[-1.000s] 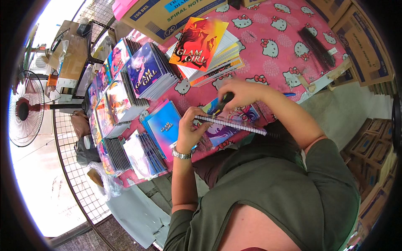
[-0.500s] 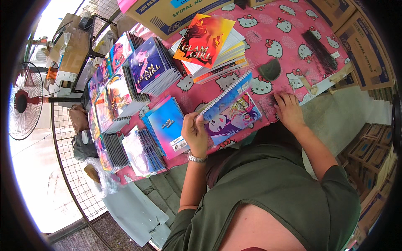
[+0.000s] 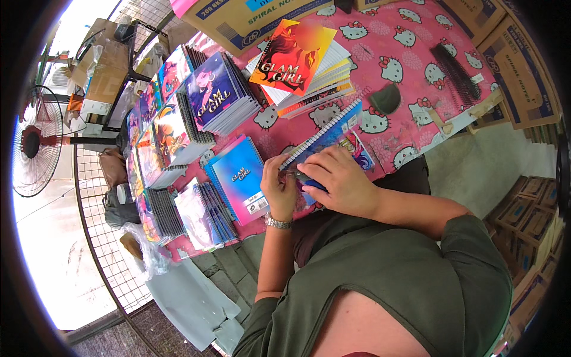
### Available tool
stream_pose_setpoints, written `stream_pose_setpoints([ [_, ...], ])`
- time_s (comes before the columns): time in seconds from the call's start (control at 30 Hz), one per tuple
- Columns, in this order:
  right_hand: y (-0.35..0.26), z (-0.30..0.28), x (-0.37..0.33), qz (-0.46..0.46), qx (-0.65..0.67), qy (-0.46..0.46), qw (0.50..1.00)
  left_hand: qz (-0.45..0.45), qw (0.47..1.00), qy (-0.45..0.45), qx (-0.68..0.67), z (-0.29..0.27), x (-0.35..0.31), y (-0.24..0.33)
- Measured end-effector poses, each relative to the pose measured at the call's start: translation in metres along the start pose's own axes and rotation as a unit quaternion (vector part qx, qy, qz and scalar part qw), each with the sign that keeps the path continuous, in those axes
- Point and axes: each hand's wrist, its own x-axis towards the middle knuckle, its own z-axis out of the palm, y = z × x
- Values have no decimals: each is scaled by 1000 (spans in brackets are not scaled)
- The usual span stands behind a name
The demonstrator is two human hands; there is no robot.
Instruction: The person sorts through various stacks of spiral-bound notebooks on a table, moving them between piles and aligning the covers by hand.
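My left hand (image 3: 279, 187), a watch on its wrist, is closed on the lower end of the spine of a spiral notebook (image 3: 324, 140). This notebook has a blue and purple illustrated cover, lies tilted at the table's near edge and is partly hidden by my hands. My right hand (image 3: 342, 181) is bent over the same end of the spine, beside my left fingers. It grips a small tool with a dark blue handle (image 3: 315, 185); the tool's tip is hidden. Just left of my left hand lies a blue and pink spiral notebook (image 3: 238, 175).
Stacks of spiral notebooks (image 3: 217, 98) fill the table's left side. A pile of unbound books (image 3: 297, 65) with an orange top cover stands beyond my hands. Black spiral coils (image 3: 455, 74) and a dark green pad (image 3: 385, 99) lie to the right. Cartons (image 3: 517, 71) stand around; a fan (image 3: 35, 143) is far left.
My right hand has moved left from the table's near edge to the notebook's spine end, and a blue-handled tool now shows in it. My left hand keeps its hold on the notebook.
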Motion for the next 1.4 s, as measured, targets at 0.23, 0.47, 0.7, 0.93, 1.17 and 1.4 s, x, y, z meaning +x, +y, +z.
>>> stream_pose_setpoints([
  [0.23,-14,0,6,8,-93,-22,995,61,998,3,17,-2,-4,-11],
  [0.47,3,-4,1,336,462,-160,805,16,998,53,29,-10,-16,6],
  [0.7,125,-72,-82,227,-136,-67,962,-182,936,259,-152,-111,-51,-37],
  [0.93,272,-183,-79,266,-267,138,916,7,913,105,393,-76,-33,-28],
  [1.17,349,-207,-86,347,-547,15,762,178,860,-359,316,68,4,17],
  [1.4,346,-227,-95,280,-477,36,832,125,784,-477,378,79,15,15],
])
